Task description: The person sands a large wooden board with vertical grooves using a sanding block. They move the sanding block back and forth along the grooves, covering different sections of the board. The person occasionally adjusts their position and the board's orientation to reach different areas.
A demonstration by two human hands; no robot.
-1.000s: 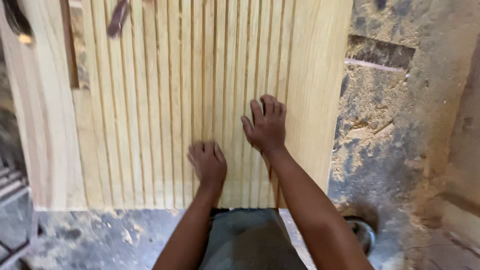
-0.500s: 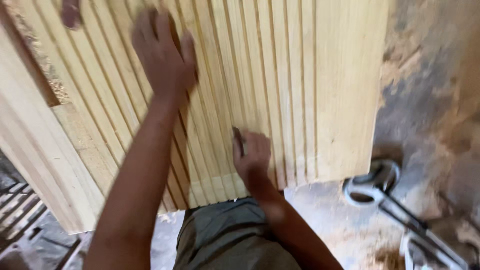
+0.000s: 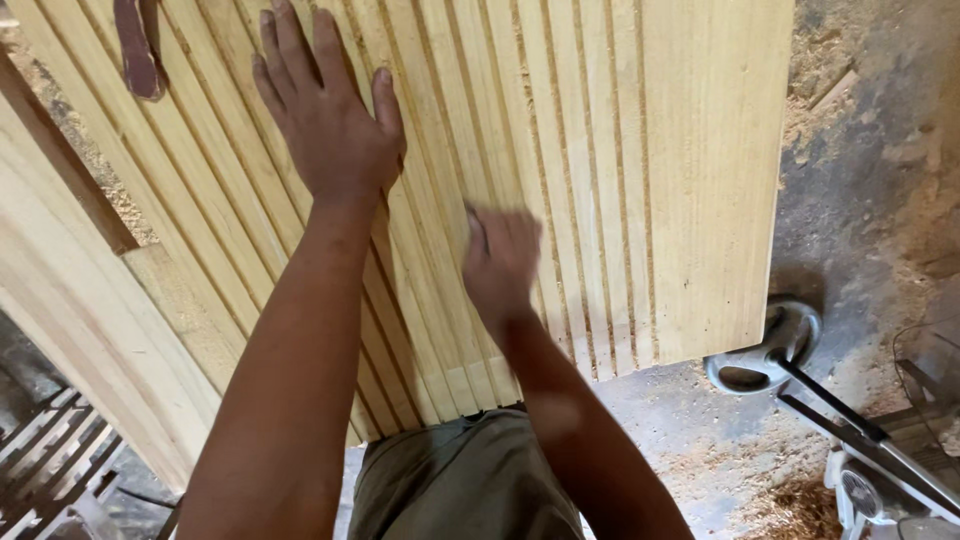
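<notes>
A pale wooden panel (image 3: 700, 180) cut with several long parallel grooves lies in front of me. My left hand (image 3: 325, 120) rests flat on its grooved face, fingers spread, toward the far left. Nearer the panel's front edge, my right hand (image 3: 500, 265) is blurred and curled around a small dark piece (image 3: 476, 226) that looks like sandpaper, pressed into a groove. Nothing is under my left hand but the wood.
A brown sandpaper strip (image 3: 137, 50) lies on the panel at the far left. A thick pale plank (image 3: 70, 300) runs along the left. To the right stand a metal wheel and frame (image 3: 765, 350) on a sawdust-covered floor (image 3: 860, 200). A slatted grate (image 3: 50, 470) sits bottom left.
My left hand has reached from the panel's near edge far up its face. My right hand drew back toward the near edge and closed on the dark piece. The view has tilted.
</notes>
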